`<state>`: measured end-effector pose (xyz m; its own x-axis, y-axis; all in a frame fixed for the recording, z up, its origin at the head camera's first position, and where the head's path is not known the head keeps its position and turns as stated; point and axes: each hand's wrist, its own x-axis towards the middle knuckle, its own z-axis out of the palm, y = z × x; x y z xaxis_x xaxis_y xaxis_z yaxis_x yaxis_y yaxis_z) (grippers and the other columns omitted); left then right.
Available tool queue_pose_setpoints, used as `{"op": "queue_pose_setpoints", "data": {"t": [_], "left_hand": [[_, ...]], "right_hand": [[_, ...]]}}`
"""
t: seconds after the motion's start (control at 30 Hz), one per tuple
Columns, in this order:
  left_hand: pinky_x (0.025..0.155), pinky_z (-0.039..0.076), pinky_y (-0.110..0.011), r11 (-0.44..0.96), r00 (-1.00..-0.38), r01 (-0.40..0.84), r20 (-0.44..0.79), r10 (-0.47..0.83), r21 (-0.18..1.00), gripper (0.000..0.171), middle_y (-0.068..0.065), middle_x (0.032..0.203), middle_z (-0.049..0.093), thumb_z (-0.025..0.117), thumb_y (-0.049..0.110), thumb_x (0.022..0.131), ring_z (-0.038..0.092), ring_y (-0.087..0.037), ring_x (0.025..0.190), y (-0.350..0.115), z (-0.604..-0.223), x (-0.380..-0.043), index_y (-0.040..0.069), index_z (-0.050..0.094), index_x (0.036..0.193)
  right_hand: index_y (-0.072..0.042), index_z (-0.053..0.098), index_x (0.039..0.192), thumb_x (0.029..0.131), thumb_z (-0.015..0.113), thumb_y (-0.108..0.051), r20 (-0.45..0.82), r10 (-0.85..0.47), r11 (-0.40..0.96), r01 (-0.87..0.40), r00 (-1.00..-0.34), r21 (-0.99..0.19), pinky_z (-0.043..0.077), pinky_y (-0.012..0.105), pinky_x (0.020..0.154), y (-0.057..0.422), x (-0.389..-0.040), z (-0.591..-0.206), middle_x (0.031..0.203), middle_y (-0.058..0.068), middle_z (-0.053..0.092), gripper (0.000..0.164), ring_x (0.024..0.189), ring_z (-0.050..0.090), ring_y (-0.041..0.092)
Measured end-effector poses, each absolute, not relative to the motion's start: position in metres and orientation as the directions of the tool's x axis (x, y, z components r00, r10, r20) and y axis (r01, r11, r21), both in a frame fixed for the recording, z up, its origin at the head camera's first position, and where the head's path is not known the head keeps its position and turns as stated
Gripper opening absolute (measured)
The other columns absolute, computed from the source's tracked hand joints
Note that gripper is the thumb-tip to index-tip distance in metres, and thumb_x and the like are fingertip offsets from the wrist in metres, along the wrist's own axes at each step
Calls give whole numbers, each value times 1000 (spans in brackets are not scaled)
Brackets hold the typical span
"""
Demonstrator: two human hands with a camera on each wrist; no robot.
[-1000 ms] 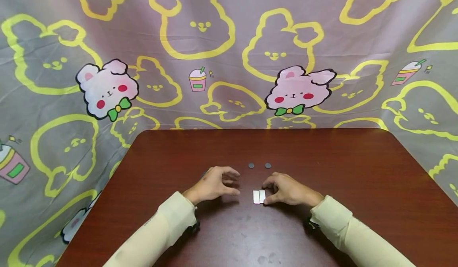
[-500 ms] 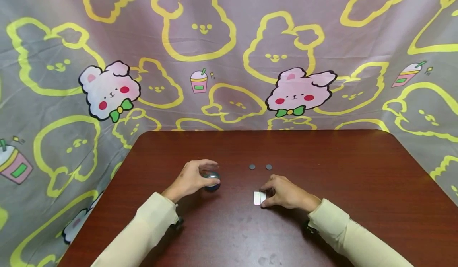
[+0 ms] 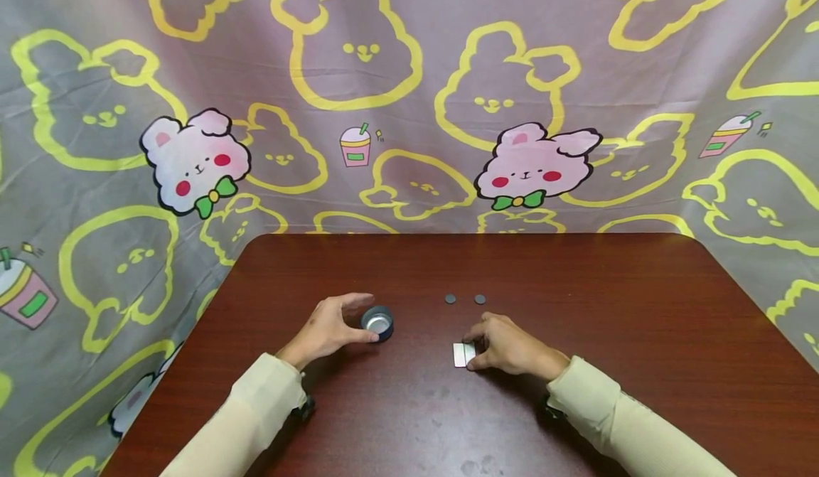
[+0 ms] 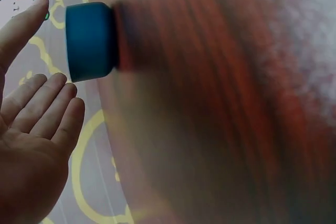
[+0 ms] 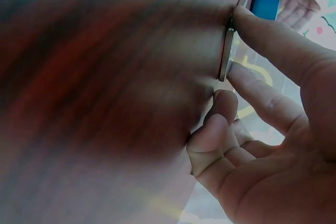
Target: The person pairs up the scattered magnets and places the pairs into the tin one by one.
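Note:
A small blue round cup (image 3: 384, 336) with a silvery inside stands mouth up left of the table's middle. My left hand (image 3: 328, 330) is beside it, the thumb tip at its near rim in the head view; in the left wrist view the straight fingers lie apart from its blue wall (image 4: 89, 40). Two thin white rectangular pieces (image 3: 458, 355) lie edge to edge on the table. My right hand (image 3: 510, 345) pinches the right-hand piece between thumb and index finger. In the right wrist view one thin piece (image 5: 226, 53) shows edge-on between them.
Two small dark discs (image 3: 451, 298) lie side by side beyond the white pieces. The brown table (image 3: 614, 285) has rounded far corners, and a patterned curtain (image 3: 409, 57) hangs behind it and along its sides.
My left hand has drawn back to the left from near the white pieces, bringing the blue cup into sight. My right hand stays at the white pieces with barely any shift.

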<state>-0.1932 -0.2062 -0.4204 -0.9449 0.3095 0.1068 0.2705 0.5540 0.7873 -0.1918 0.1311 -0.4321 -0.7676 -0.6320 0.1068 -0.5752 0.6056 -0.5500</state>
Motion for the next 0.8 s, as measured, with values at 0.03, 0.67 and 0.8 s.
{"op": "queue_pose_setpoints", "data": {"t": [0.03,0.67,0.8], "left_hand": [[98,50,-49,559,-945,267,99,312,785,69,-17,129,64,92,13,71,62,-34,117,-206,-421,-193,-3,61,131],[92,56,-39,511,-946,235,72,317,827,69,-23,123,66,90,2,70,66,-35,111,-206,-439,-198,-9,59,130],[90,56,-37,492,-941,235,70,330,838,68,-24,120,66,89,-1,70,66,-36,108,-205,-440,-198,-12,58,129]], "right_hand": [[-4,78,100,69,91,-14,99,-631,606,-568,-770,-558,45,22,63,131,-192,-432,83,-3,59,36,73,50,9],[-1,71,92,80,82,-7,-65,-622,500,-332,-780,-800,48,22,62,136,-201,-433,73,-1,70,17,67,59,7],[2,75,94,85,75,-6,-106,-627,472,-269,-772,-839,48,21,58,137,-202,-432,76,3,73,12,65,60,7]]}}
